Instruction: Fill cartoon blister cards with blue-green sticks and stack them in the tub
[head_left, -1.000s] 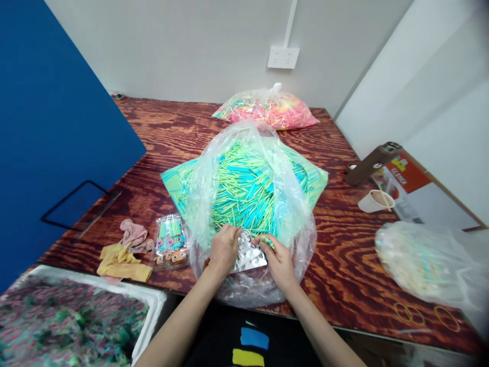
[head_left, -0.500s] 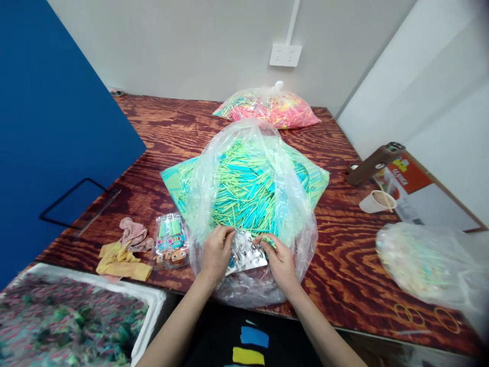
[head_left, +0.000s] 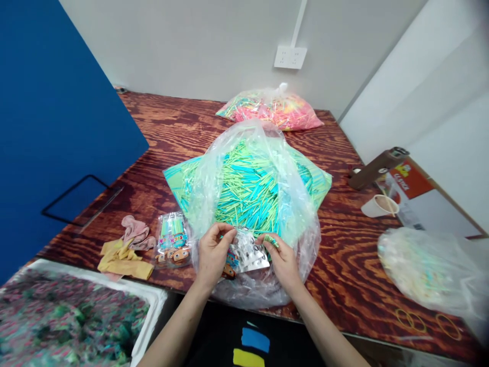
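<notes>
A big clear plastic bag full of green and blue sticks lies open on the wooden table in front of me. My left hand pinches the left edge of a small printed silvery pouch at the bag's near rim. My right hand holds the pouch's right side and also grips a small bundle of green sticks between its fingers.
A filled printed pouch and crumpled yellow and pink cloths lie at left. A white tray of mixed pieces sits near left. A pink stick bag lies far back, another bag, a cup and rubber bands at right.
My left hand has turned the pouch so that its printed side shows more. Both hands have stayed at the bag's near rim, and the view shifted slightly.
</notes>
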### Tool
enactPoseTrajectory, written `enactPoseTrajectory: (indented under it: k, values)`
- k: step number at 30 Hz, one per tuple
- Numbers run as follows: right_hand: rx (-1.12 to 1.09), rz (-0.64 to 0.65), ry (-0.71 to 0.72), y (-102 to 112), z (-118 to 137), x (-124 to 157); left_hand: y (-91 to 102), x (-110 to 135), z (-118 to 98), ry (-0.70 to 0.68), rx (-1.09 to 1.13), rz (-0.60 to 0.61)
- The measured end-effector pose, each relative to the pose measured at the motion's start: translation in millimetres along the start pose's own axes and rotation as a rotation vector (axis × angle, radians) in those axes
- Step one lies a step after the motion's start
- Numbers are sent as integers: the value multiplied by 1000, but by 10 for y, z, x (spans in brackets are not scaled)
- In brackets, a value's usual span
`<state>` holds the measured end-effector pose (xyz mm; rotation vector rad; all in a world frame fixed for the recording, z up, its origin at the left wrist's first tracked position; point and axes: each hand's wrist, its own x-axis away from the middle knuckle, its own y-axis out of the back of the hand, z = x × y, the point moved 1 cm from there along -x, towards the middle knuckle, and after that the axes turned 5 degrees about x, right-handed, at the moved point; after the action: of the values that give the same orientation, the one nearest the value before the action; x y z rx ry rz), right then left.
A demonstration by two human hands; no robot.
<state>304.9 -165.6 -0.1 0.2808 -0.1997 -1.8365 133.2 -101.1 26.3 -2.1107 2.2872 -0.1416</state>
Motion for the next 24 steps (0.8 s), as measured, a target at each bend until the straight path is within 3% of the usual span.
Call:
enactPoseTrajectory:
  k: [7, 11, 15, 20, 24]
  values:
    - [75, 72, 36, 87, 46, -144, -22, 33, 61, -40, -45, 17]
    - [275, 191, 106, 255, -37, -362, -38, 52, 89, 37, 34, 40]
    - [626, 277, 293, 401, -6, -622, -54, 47, 98, 100, 118, 50]
    - [1093, 382, 620, 408, 225, -856, -90, 47, 103, 142, 163, 63]
    - [1213, 397, 677, 442, 240, -979, -111, 60, 74, 111, 109, 40]
